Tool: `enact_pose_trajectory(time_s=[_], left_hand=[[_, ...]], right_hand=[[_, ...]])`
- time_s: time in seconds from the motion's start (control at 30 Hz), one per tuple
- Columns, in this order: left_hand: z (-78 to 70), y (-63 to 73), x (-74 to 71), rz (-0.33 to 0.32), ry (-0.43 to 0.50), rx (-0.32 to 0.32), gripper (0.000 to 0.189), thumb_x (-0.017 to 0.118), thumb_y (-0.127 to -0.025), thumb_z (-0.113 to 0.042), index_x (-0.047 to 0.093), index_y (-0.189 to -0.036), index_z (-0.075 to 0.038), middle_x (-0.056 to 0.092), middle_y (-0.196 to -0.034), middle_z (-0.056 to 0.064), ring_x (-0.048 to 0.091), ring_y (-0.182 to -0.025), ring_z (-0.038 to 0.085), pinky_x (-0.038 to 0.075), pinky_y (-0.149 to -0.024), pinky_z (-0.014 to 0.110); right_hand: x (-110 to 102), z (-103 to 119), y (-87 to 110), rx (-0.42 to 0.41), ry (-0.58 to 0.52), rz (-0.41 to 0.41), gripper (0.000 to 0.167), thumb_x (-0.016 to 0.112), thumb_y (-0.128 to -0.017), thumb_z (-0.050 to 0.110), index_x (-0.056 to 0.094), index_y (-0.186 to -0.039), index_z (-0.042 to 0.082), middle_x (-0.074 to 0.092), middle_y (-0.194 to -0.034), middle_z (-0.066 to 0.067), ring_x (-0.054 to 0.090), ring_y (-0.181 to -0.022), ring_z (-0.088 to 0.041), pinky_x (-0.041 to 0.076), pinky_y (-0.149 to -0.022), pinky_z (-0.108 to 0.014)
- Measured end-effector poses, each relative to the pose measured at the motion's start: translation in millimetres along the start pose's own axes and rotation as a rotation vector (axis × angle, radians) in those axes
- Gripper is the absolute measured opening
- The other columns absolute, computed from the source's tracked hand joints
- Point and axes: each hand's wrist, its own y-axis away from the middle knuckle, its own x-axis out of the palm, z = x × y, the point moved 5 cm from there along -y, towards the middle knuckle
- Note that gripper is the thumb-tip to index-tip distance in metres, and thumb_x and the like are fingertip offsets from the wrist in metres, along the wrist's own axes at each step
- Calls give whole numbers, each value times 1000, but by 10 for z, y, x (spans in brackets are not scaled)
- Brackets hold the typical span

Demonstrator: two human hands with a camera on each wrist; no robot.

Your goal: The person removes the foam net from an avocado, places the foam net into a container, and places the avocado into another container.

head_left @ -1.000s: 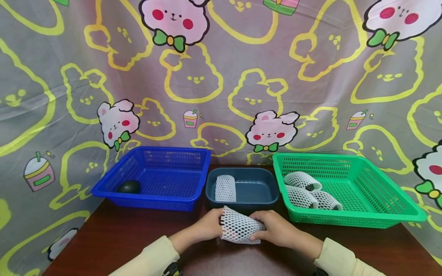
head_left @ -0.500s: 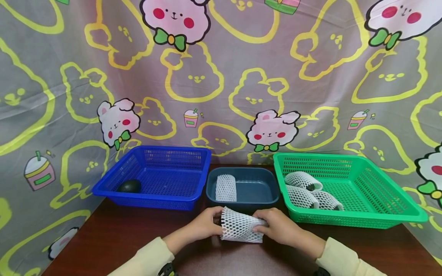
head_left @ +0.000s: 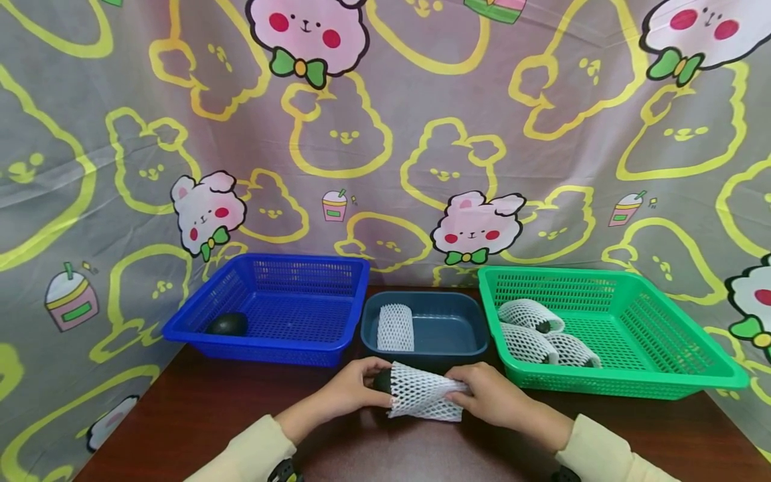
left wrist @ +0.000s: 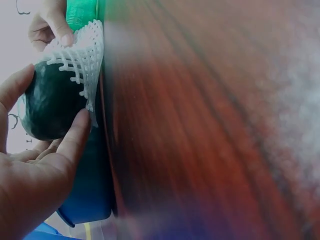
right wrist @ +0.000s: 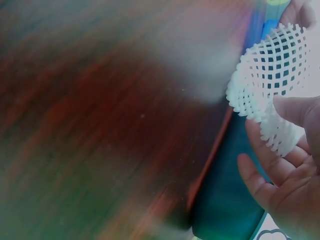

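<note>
Above the near part of the table, my left hand (head_left: 352, 388) grips a dark green avocado (left wrist: 52, 102) with thumb and fingers around its bare end. The avocado's other end sits inside a white foam net sleeve (head_left: 421, 395), whose open mouth stretches over it. My right hand (head_left: 494, 398) pinches the sleeve's far end between thumb and fingers. In the right wrist view that end of the sleeve (right wrist: 280, 65) is squeezed flat and folded. Through the mesh the dark fruit shows in small patches.
A blue basket (head_left: 259, 348) at back left holds another avocado (head_left: 229, 324). Behind my hands, a dark teal tray (head_left: 448, 331) contains white foam net sleeve material (head_left: 395, 328). Three net-sleeved fruits (head_left: 527, 343) lie in the green basket (head_left: 608, 385) at right. A patterned curtain (head_left: 373, 134) hangs behind.
My left hand has drawn back left along the avocado, so more of its dark end shows outside the sleeve. My right hand has shifted slightly right, still pinching the sleeve.
</note>
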Motion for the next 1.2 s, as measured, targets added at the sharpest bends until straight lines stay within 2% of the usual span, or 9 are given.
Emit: enact_pose_trajectory(time_s=[0.23,0.4,0.6,0.8,1.0,1.2], left_hand=[[-24,10,-13,3,5,-2,56,79,-75,-3,55,-124,12,61,-117,18,61,-105,29,51,-89,38],[-52,16,-16,0,-8,2,56,79,-75,-3,55,-123,11,61,-117,18,61,-106,29,50,-91,39],[-59,33,-12,2,-12,4,56,80,-74,-4,55,-122,11,61,-116,18,61,-105,29,51,-89,38],[-49,72,-37,-9,-3,0,55,82,-75,-8,57,-121,8,63,-112,14,63,-101,24,52,-86,33],[-60,132,-99,-30,6,-14,53,82,-75,-10,58,-121,5,63,-112,12,64,-100,24,52,-84,33],[-73,202,-163,-42,16,-3,54,82,-75,-9,57,-121,6,64,-113,14,64,-99,25,53,-82,31]], right_hand=[[-7,46,-54,33,-3,32,32,74,-86,33,66,-108,12,65,-97,9,58,-84,-2,52,-75,-29],[-1,130,-141,37,34,44,42,76,-82,41,66,-111,11,65,-100,8,57,-84,-3,52,-76,-30],[-1,218,-221,24,90,42,27,79,-82,30,70,-101,13,66,-91,11,57,-77,-1,52,-71,-29],[-22,264,-237,0,95,14,11,78,-82,18,70,-89,14,65,-81,13,56,-70,0,51,-64,-26],[-107,295,-218,13,137,-2,8,77,-83,12,70,-86,13,66,-79,9,57,-70,-1,50,-61,-25],[-277,342,-200,82,200,-43,9,76,-82,7,70,-88,10,68,-80,3,62,-71,-6,50,-59,-26]])
